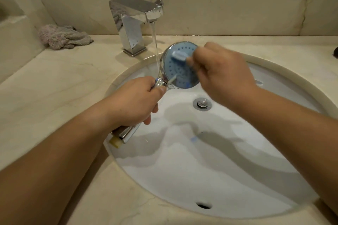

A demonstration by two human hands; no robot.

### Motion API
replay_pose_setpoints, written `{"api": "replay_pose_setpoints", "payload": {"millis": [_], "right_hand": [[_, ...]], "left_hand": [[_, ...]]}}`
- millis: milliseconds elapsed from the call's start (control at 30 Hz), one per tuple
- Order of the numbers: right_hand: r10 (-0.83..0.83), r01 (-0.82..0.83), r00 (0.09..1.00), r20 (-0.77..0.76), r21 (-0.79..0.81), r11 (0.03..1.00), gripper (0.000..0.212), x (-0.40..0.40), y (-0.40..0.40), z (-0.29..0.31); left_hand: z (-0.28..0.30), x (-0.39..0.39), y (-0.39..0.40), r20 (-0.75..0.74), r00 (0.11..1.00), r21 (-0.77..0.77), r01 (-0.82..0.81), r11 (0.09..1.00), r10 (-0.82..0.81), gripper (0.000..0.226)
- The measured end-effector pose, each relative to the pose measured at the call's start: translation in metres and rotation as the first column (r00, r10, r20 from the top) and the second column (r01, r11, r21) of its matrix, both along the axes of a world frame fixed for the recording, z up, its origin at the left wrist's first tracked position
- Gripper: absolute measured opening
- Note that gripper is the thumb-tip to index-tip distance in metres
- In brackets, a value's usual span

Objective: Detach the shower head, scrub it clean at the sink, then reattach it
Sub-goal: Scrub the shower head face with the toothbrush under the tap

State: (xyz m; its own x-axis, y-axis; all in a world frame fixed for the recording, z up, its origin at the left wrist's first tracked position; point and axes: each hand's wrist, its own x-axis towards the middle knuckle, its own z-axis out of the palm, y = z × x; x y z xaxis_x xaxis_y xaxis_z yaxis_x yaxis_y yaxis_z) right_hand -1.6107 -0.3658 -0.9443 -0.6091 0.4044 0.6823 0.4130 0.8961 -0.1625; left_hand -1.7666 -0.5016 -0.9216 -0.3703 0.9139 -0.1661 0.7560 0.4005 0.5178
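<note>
Both forearms bare, reaching fwd over the basin. Left hand point(136, 99) curled tight round the shower head point(175, 65) handle, thumb on top. Right hand point(222, 73) raised higher, fingers pinching a toothbrush point(180, 56), wrist bent, blurred.

The shower head point(178, 67) is held over the sink point(228, 179), in front of the tap point(135, 22). A cloth point(64, 37) is left on the bench point(54, 82), left of the tap.

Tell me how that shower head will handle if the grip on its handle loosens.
The shower head looks chrome and wet under the running water, so it probably slips easily. Its wide round face sits far beyond the left hand, so it likely feels top-heavy and would tip toward the sink. It looks rigid, not floppy.
</note>
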Motion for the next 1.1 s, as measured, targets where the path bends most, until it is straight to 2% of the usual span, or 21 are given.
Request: {"api": "replay_pose_setpoints", "payload": {"millis": [33,167,267,300,400,533,667,767,900,1033,1100], "right_hand": [[-0.012,0.012,1.000,-0.022,-0.011,1.000,0.034,0.001,0.003,0.003],[0.133,-0.139,0.983,0.124,0.046,0.989,0.032,0.001,-0.005,-0.006],[0.030,-0.030,0.999,-0.013,0.009,1.000,0.033,0.003,0.003,0.003],[0.048,-0.048,0.999,-0.011,0.024,0.999,0.032,0.003,0.003,0.003],[0.152,-0.161,0.982,0.116,0.073,0.984,0.029,0.000,-0.008,-0.005],[-0.039,0.039,0.998,-0.047,0.002,0.999,0.036,0.002,0.005,0.008],[0.061,-0.066,0.996,0.059,0.084,0.994,0.030,0.000,-0.007,-0.001],[-0.095,0.093,0.994,-0.061,-0.025,0.995,0.032,0.001,0.006,0.006],[0.045,-0.047,0.998,0.036,0.044,0.998,0.032,-0.001,-0.008,-0.004],[-0.119,0.114,0.991,-0.067,-0.063,0.991,0.029,0.005,0.011,0.006],[-0.015,0.015,1.000,-0.021,-0.023,1.000,0.027,0.006,0.004,-0.001]], "left_hand": [[0.000,-0.001,0.000,0.008,1.000,0.004,-0.001,1.000,0.001,0.036],[-0.003,-0.003,0.000,-0.043,0.999,-0.026,0.011,1.000,-0.012,0.035],[-0.002,-0.002,0.001,-0.007,1.000,-0.004,0.011,1.000,-0.011,0.036],[-0.001,-0.001,0.001,-0.007,1.000,-0.003,0.011,1.000,-0.011,0.036],[-0.002,-0.001,0.000,-0.044,0.999,-0.024,0.015,1.000,-0.016,0.037],[-0.001,0.000,0.001,0.019,1.000,-0.018,0.014,1.000,-0.014,0.038],[-0.004,0.001,0.001,0.032,0.999,-0.027,0.032,0.999,-0.031,0.037],[-0.004,0.000,0.000,0.058,0.998,-0.008,0.022,1.000,-0.021,0.037],[-0.006,-0.002,0.000,0.093,0.995,-0.009,0.024,1.000,-0.023,0.037],[-0.006,-0.008,-0.001,0.137,0.991,-0.008,0.010,1.000,-0.009,0.043],[-0.007,-0.010,-0.002,0.151,0.989,-0.021,0.012,1.000,-0.009,0.044]]}}
